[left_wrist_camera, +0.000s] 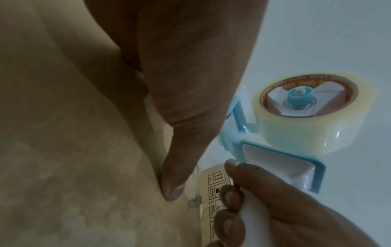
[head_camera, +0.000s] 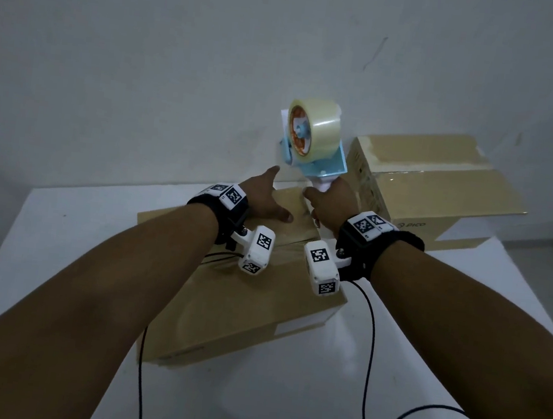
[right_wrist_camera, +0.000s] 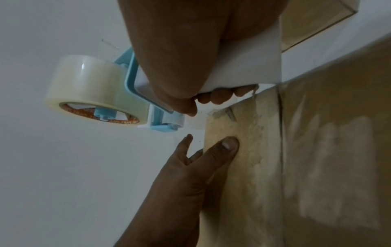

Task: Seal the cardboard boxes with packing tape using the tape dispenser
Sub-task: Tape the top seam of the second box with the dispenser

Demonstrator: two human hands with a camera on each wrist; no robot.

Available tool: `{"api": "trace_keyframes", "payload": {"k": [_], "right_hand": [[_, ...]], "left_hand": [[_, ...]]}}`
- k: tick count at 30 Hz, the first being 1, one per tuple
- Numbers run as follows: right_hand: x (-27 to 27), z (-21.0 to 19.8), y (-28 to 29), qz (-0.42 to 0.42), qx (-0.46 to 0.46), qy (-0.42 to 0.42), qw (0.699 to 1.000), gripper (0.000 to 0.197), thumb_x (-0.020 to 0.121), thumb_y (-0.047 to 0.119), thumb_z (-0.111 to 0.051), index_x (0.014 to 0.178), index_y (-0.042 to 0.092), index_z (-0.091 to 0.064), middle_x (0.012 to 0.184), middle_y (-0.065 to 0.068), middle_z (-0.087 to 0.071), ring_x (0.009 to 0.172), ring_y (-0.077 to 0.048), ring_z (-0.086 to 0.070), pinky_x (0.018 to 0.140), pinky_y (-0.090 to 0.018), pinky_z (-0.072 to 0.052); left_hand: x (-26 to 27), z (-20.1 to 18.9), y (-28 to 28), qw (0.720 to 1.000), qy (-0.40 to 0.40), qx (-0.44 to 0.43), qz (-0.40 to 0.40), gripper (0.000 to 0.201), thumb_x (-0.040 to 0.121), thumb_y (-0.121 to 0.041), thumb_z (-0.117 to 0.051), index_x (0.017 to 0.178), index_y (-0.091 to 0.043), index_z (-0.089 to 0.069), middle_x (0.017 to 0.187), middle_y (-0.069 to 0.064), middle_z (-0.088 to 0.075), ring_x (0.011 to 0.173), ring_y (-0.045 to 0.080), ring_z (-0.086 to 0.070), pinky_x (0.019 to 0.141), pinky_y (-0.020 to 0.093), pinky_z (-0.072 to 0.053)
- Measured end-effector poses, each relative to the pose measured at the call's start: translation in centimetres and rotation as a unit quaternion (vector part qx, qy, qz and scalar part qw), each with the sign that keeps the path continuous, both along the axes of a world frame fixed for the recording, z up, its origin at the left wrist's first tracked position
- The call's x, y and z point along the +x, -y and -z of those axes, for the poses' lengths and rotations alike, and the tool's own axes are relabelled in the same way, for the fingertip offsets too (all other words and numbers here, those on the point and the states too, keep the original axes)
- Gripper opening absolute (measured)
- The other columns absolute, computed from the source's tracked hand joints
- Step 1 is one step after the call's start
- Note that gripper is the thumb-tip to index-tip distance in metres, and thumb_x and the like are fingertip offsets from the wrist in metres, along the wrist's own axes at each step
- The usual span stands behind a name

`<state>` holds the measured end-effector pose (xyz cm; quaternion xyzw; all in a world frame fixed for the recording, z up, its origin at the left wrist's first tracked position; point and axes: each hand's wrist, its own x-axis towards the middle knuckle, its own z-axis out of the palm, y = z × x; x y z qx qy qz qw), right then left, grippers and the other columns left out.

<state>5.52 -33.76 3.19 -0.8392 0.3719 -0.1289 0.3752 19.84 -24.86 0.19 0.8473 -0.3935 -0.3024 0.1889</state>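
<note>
Tape start at the far edge of the near box

Tape dispenser (head_camera: 314, 141) is gripped by its white handle, right hand (head_camera: 332, 203) fingers clamped round it, at the far edge of the near cardboard box (head_camera: 238, 294) on the tabletop (head_camera: 69, 230). Left hand (head_camera: 264, 197) is laid flat, fingers apart, on the top flap. The dispenser should be drawn steadily along the seam while the flap is pressed down. Contents cannot be seen (flaps closed). A second box (head_camera: 443, 183), already taped, is set just beyond.

Head view overhead; wrist views close, shared dispenser (left_wrist_camera: 275, 138).

dispenser handle (head_camera: 322, 184) mostly hidden in right fist, printed symbols (left_wrist_camera: 215, 180) on box blurred, unreadable
</note>
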Motion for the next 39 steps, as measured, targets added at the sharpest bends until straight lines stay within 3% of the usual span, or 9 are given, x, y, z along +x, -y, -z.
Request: {"api": "trace_keyframes", "payload": {"k": [4, 7, 14, 22, 26, 31, 35, 37, 39], "right_hand": [[-0.3, 0.2, -0.2, -0.019, 0.004, -0.026, 0.999, 0.03, 0.085, 0.013, -0.06, 0.06, 0.016, -0.045, 0.077, -0.021, -0.061, 0.081, -0.043, -0.065, 0.075, -0.044, -0.054], [-0.8, 0.4, -0.3, -0.012, 0.022, -0.041, 0.999, 0.015, 0.084, 0.015, -0.062, 0.074, 0.008, -0.055, 0.086, -0.025, -0.066, 0.081, -0.039, -0.066, 0.077, -0.043, -0.055], [-1.7, 0.3, -0.7, -0.003, 0.05, -0.049, 0.998, 0.028, 0.082, 0.018, -0.065, 0.059, 0.02, -0.049, 0.073, -0.012, -0.061, 0.069, -0.03, -0.06, 0.072, -0.041, -0.054], [-2.8, -0.5, -1.6, -0.016, 0.04, -0.054, 0.998, 0.031, 0.088, 0.016, -0.062, 0.061, 0.023, -0.047, 0.083, -0.016, -0.062, 0.076, -0.027, -0.058, 0.08, -0.043, -0.054], [-3.7, -1.0, -2.2, -0.026, 0.024, -0.061, 0.997, 0.01, 0.091, 0.014, -0.057, 0.084, 0.007, -0.06, 0.102, -0.026, -0.068, 0.088, -0.034, -0.063, 0.083, -0.041, -0.053], [-4.5, -0.9, -2.7, -0.039, 0.007, -0.081, 0.996, 0.022, 0.093, 0.016, -0.056, 0.108, 0.002, -0.063, 0.107, -0.022, -0.066, 0.1, -0.035, -0.062, 0.074, -0.026, -0.036], [-5.5, -0.8, -3.1, -0.033, 0.024, -0.057, 0.998, 0.006, 0.089, 0.01, -0.058, 0.084, 0.01, -0.06, 0.092, -0.021, -0.065, 0.082, -0.03, -0.059, 0.074, -0.035, -0.047], [-6.4, -0.2, -3.1, -0.008, 0.04, -0.044, 0.998, 0.02, 0.087, 0.011, -0.06, 0.07, 0.018, -0.052, 0.085, -0.018, -0.063, 0.077, -0.029, -0.06, 0.079, -0.048, -0.054], [-7.3, 0.0, -3.4, -0.009, 0.042, -0.04, 0.998, 0.026, 0.088, 0.01, -0.06, 0.068, 0.023, -0.048, 0.082, -0.014, -0.059, 0.075, -0.026, -0.057, 0.079, -0.05, -0.055]], "left_hand": [[0.1, 0.0, -0.1, 0.999, -0.016, -0.031, -0.028, 0.132, 0.063, -0.034, -0.09, 0.153, -0.019, 0.005, 0.139, 0.015, -0.052, 0.123, 0.029, -0.053, 0.091, 0.032, -0.043], [-0.1, -0.3, -0.2, 0.998, -0.031, -0.043, -0.019, 0.126, 0.067, -0.027, -0.089, 0.153, -0.016, 0.003, 0.143, 0.013, -0.047, 0.127, 0.028, -0.05, 0.091, 0.029, -0.04], [0.2, -0.2, 0.1, 0.998, 0.025, 0.02, 0.045, 0.093, 0.071, -0.048, -0.081, 0.149, -0.025, -0.035, 0.146, 0.004, -0.048, 0.128, 0.024, -0.049, 0.104, 0.032, -0.038], [0.6, 0.1, 0.6, 0.996, 0.044, 0.061, 0.044, 0.091, 0.07, -0.055, -0.078, 0.149, -0.032, -0.036, 0.147, 0.001, -0.047, 0.128, 0.024, -0.049, 0.098, 0.031, -0.041], [0.7, 0.0, 0.8, 0.997, 0.03, 0.067, 0.034, 0.091, 0.071, -0.052, -0.08, 0.148, -0.035, -0.036, 0.147, 0.001, -0.047, 0.121, 0.023, -0.053, 0.086, 0.028, -0.044], [0.7, 0.1, 0.7, 0.997, 0.026, 0.065, 0.031, 0.09, 0.069, -0.052, -0.081, 0.146, -0.038, -0.037, 0.142, -0.001, -0.051, 0.1, 0.019, -0.054, 0.07, 0.027, -0.045], [0.6, 0.2, 0.7, 0.996, 0.036, 0.069, 0.038, 0.091, 0.067, -0.055, -0.081, 0.145, -0.039, -0.038, 0.142, -0.001, -0.052, 0.114, 0.022, -0.057, 0.078, 0.028, -0.046], [0.6, 0.3, 0.8, 0.997, 0.03, 0.063, 0.037, 0.089, 0.066, -0.053, -0.082, 0.144, -0.039, -0.04, 0.139, -0.002, -0.054, 0.111, 0.021, -0.058, 0.078, 0.029, -0.048], [0.6, 0.3, 0.8, 0.997, 0.026, 0.058, 0.04, 0.087, 0.067, -0.05, -0.083, 0.143, -0.039, -0.042, 0.137, -0.003, -0.056, 0.105, 0.02, -0.058, 0.075, 0.029, -0.049]]}}
